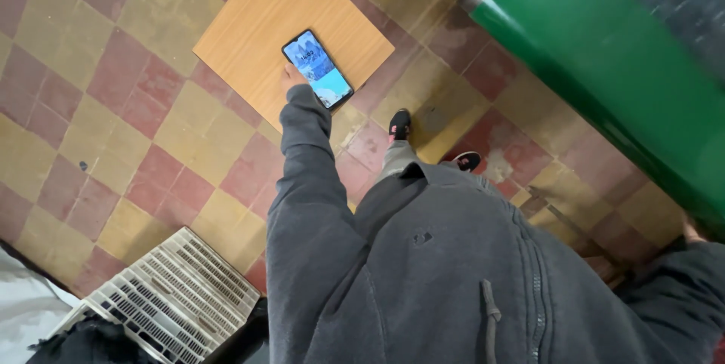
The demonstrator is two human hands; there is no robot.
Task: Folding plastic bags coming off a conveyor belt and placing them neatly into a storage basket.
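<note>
The left hand (293, 77) has its grip closed around a phone (318, 68), screen lit, held out above a wooden board (257, 24) lying on the checkered floor (113, 130). The right hand (691, 229) touches a green machine (627, 69); its grip cannot be told.

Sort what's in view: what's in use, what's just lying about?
In use:
- left hand, holding the phone, screen lit
- right hand, barely in view by the green cylinder

Lying about:
- wooden board on the tiled floor
- white plastic grille
</note>
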